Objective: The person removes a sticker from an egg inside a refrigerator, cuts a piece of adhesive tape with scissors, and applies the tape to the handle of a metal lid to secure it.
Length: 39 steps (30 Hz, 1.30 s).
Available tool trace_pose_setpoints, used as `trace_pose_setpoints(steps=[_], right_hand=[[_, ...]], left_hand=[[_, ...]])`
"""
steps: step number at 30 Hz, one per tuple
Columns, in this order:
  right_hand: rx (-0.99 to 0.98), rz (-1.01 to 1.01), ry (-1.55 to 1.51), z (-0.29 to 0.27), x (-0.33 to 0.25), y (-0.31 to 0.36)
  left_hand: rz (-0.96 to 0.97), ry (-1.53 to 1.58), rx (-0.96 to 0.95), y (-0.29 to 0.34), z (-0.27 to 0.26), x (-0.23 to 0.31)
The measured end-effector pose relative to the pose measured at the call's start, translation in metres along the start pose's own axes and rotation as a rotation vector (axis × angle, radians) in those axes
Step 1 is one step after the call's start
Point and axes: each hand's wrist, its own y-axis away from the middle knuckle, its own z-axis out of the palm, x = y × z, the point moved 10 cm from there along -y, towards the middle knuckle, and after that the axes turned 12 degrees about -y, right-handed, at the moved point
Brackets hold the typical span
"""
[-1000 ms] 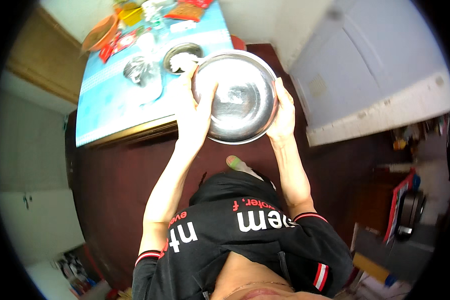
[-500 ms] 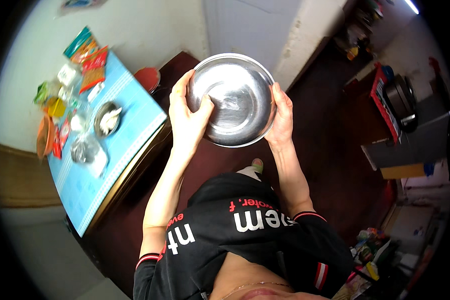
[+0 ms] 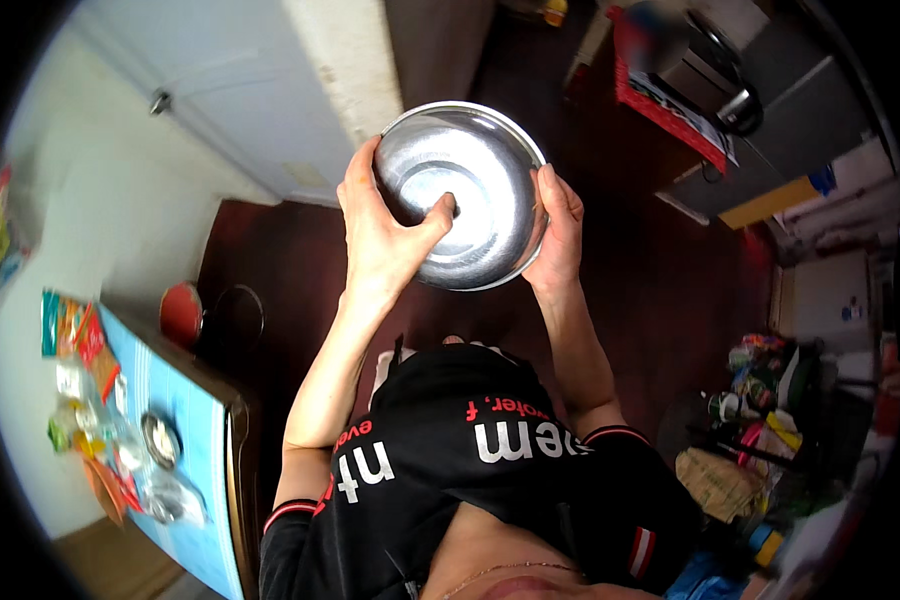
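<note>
Again the bowl is held in both hands, at much the same spot in view as half a second ago, but the surroundings have been swung round. The table, seen at upper left a second ago, has been carried down to the left edge, with the small dish on it; the door and its handle are now shown at upper left. The left thumb has been shifted farther inward, its tip now laid near the middle of the bowl.

The bowl is round, silvery and shiny, with a pale rim and ringed reflections — its inside is tipped toward the camera. It is held up in front of the body, above the dark red floor, well apart from the table. Its left wall is pinched between thumb and fingers by the left hand; the right rim is gripped by the right hand — whether its hidden fingers are spread or pressed together cannot be told.
</note>
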Motion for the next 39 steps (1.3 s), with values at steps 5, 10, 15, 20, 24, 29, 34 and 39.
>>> trace_pose_setpoints(steps=[5, 10, 15, 20, 24, 29, 34, 39], right_hand=[[0.214, -0.137, 0.05, -0.068, -0.06, -0.043], [0.307, -0.218, 0.033, -0.121, -0.091, -0.116], [0.429, -0.29, 0.051, -0.165, -0.122, -0.217], [0.481, -0.353, 0.065, -0.221, -0.16, -0.312], [0.493, -0.342, 0.097, -0.272, -0.186, -0.383], [0.552, -0.352, 0.056, -0.342, -0.225, -0.468], [0.543, -0.38, 0.061, -0.401, -0.266, -0.559], [0.596, -0.408, 0.035, -0.451, -0.304, -0.628]], left_hand=[[0.101, 0.221, -0.133, -0.076, 0.089, 0.033], [0.172, 0.224, -0.267, -0.155, 0.166, 0.059], [0.195, 0.269, -0.229, -0.262, 0.238, 0.074], [0.236, 0.394, -0.278, -0.364, 0.312, 0.104], [0.17, 0.225, -0.346, -0.43, 0.377, 0.127], [0.12, 0.487, -0.48, -0.517, 0.471, 0.144], [0.245, 0.196, -0.412, -0.603, 0.537, 0.205], [0.22, 0.457, -0.602, -0.68, 0.613, 0.22]])
